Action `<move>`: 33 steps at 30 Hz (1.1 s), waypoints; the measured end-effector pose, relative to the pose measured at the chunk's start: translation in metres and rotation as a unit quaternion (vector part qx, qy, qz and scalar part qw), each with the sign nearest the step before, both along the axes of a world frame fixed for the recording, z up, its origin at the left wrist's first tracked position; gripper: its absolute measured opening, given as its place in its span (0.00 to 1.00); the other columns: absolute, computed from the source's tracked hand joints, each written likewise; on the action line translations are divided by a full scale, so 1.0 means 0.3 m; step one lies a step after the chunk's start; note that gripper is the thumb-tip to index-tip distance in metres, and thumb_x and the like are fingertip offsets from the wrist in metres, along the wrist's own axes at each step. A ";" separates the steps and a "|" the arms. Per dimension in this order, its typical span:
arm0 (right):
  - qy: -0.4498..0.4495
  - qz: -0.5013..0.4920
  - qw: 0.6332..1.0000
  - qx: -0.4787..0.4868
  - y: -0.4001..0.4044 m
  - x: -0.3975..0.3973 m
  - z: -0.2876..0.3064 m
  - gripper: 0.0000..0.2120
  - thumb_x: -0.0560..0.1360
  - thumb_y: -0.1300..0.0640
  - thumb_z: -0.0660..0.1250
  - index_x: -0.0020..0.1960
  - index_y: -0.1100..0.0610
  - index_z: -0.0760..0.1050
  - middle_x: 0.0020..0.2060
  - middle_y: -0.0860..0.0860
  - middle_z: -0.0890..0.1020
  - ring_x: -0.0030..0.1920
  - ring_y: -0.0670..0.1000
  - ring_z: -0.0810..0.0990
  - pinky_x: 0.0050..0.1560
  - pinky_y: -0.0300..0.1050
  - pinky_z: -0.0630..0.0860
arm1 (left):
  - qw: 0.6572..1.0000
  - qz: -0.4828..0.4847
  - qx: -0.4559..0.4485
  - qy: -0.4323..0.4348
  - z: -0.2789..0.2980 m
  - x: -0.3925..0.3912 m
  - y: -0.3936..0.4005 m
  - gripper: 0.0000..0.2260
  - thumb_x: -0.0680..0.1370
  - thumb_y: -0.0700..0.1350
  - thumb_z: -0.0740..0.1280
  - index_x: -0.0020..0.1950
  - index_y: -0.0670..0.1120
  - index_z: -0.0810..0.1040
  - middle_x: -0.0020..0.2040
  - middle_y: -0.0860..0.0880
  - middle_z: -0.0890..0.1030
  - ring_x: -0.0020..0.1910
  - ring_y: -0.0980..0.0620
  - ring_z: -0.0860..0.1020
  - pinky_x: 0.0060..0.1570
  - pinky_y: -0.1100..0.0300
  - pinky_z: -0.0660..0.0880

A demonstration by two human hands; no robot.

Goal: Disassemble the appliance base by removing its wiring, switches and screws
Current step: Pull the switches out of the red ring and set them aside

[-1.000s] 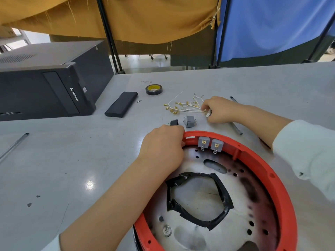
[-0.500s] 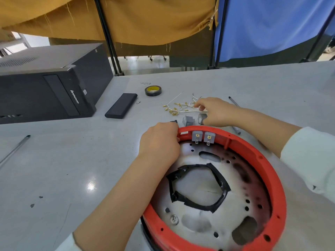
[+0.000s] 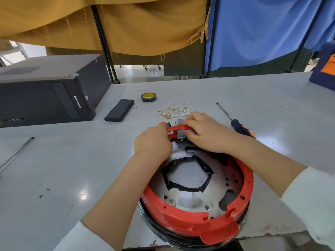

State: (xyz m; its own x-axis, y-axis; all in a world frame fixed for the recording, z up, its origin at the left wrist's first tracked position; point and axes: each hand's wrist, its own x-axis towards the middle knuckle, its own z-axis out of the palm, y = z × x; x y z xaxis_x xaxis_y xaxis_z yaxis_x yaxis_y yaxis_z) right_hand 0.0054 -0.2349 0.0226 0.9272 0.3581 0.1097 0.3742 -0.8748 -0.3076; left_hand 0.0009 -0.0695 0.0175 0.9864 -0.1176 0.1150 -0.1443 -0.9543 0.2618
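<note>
Appliance base (image 3: 197, 221): nearest us on the grey surface (image 3: 63, 169), overhanging its front edge; we judge the red plastic rim stiff but flexible, the metal plate rigid, so it is best held at the rim.
Left hand (image 3: 153, 144): fingers curled, gripping the far rim.
Right hand (image 3: 203, 134): fingers pinching a small grey switch (image 3: 181, 135) seated in the rim; we judge it light, snug, with delicate brass tabs.
Removed wiring (image 3: 174, 111): thin, limp leads with brass terminals, just beyond.
Screwdriver (image 3: 233, 120): right, untouched.
Tape roll (image 3: 148, 97): farther back.

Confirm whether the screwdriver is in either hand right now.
No, the screwdriver lies on the table beyond the right hand, while both hands work at the red rim.
</note>
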 end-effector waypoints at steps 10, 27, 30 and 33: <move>0.035 0.008 0.996 -0.085 0.007 -0.005 0.037 0.08 0.79 0.51 0.53 0.47 0.55 0.66 0.37 0.50 0.72 0.34 0.44 0.68 0.32 0.44 0.62 | 0.986 -0.139 -0.035 0.083 0.063 0.041 -0.012 0.11 0.79 0.50 0.61 0.57 0.46 0.74 0.49 0.45 0.81 0.40 0.49 0.75 0.45 0.56 0.72; -0.067 -0.007 0.993 -0.099 0.012 -0.014 -0.019 0.14 0.78 0.49 0.53 0.60 0.54 0.67 0.51 0.52 0.76 0.51 0.56 0.76 0.40 0.47 0.64 | 0.991 -0.124 -0.045 -0.003 -0.018 0.063 -0.007 0.15 0.78 0.48 0.60 0.64 0.54 0.70 0.56 0.45 0.79 0.52 0.43 0.75 0.45 0.57 0.68; -0.081 -0.004 0.990 -0.118 0.010 -0.017 -0.026 0.15 0.78 0.50 0.54 0.62 0.54 0.66 0.56 0.53 0.75 0.54 0.56 0.76 0.42 0.47 0.64 | 0.988 -0.153 -0.028 0.010 -0.019 0.062 -0.004 0.19 0.77 0.45 0.61 0.68 0.54 0.67 0.58 0.46 0.79 0.57 0.44 0.75 0.51 0.55 0.70; -0.092 -0.005 0.985 -0.146 0.015 -0.015 -0.034 0.14 0.79 0.50 0.53 0.61 0.56 0.65 0.57 0.54 0.74 0.55 0.57 0.76 0.43 0.47 0.64 | 0.989 -0.146 -0.019 -0.008 -0.023 0.063 -0.003 0.15 0.78 0.47 0.61 0.66 0.52 0.69 0.57 0.45 0.79 0.55 0.43 0.76 0.48 0.55 0.69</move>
State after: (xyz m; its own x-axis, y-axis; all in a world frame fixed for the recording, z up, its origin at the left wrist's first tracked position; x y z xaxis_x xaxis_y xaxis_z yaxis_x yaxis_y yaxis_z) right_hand 0.0009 -0.2304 0.0125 0.9052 0.3899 0.1691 0.3907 -0.9200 0.0300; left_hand 0.0199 -0.0704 0.0106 0.9093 -0.3922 0.1393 -0.4162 -0.8612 0.2918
